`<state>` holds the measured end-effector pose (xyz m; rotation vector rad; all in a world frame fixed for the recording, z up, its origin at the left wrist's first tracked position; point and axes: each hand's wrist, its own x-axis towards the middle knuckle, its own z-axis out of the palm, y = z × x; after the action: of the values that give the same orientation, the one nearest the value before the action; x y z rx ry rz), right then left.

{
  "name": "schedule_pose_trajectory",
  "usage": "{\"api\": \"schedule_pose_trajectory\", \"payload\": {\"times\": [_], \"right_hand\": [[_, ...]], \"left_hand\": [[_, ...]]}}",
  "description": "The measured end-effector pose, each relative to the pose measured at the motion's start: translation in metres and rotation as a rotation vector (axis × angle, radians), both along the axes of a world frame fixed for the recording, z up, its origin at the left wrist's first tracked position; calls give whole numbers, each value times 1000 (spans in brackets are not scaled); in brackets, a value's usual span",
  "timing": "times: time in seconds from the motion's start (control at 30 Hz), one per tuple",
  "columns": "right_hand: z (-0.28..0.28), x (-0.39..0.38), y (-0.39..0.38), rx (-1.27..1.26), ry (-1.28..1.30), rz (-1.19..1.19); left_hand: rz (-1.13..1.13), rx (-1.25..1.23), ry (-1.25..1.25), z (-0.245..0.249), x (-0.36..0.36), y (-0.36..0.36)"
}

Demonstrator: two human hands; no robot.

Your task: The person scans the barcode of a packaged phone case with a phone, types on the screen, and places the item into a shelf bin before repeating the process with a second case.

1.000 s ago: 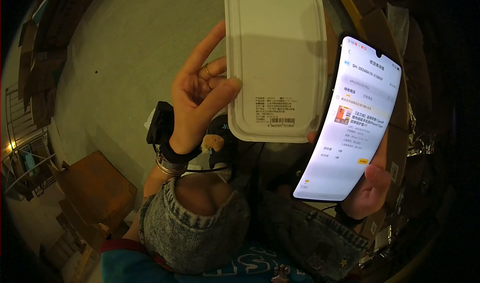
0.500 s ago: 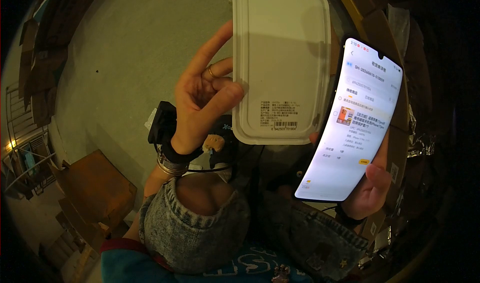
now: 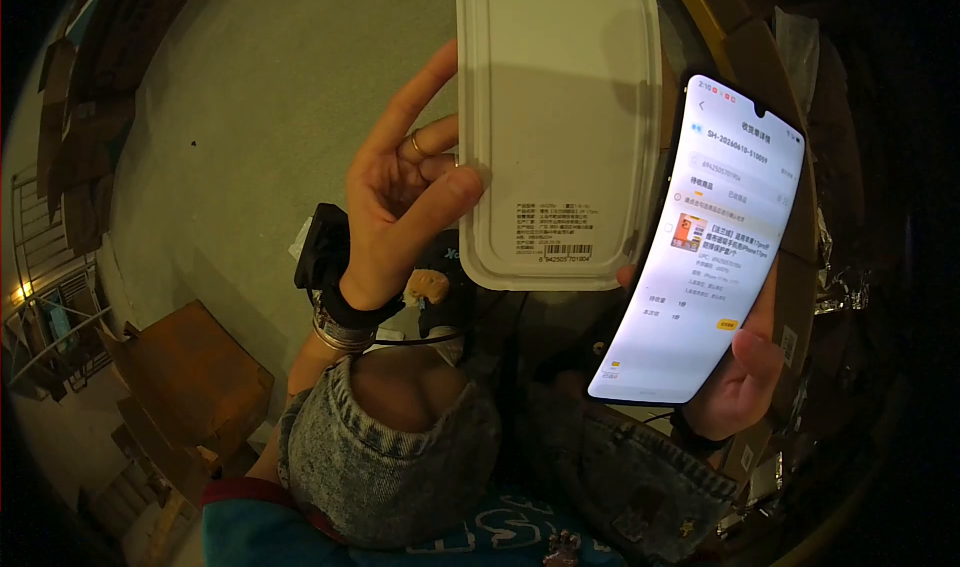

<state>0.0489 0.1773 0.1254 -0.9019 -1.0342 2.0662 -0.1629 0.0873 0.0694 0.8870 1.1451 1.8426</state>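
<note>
My left hand is closed on the left edge of a pale, flat package with rounded corners, thumb in front and fingers behind. A printed label with a barcode faces me near the package's lower right corner. In my right hand is a lit smartphone, tilted, its thumb along the lower right edge. The screen carries Chinese text, a small orange product picture and a yellow button. The phone stands to the right of the package, and fingertips of the right hand show at its left edge.
Cardboard boxes stand on the floor at the left, near a metal rack. More cartons and clear plastic wrap line the right side. My knee in torn jeans is below the hands.
The package and my left hand have shifted very slightly to the left. The phone stays almost in place, its screen showing the same page.
</note>
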Motion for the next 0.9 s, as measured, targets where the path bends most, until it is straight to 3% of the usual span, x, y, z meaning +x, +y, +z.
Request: {"api": "schedule_pose_trajectory", "payload": {"times": [0.13, 0.4, 0.57, 0.9], "right_hand": [[-4, 10, 4, 46, -95, 33], [5, 0, 3, -41, 20, 77], [1, 5, 2, -30, -84, -5], [1, 1, 3, -15, -28, 7]], "left_hand": [[-2, -4, -15, 1, 1, 0], [4, -30, -10, 2, 0, 0], [-4, -8, -14, 1, 0, 0], [-3, 9, -82, 3, 3, 1]]}}
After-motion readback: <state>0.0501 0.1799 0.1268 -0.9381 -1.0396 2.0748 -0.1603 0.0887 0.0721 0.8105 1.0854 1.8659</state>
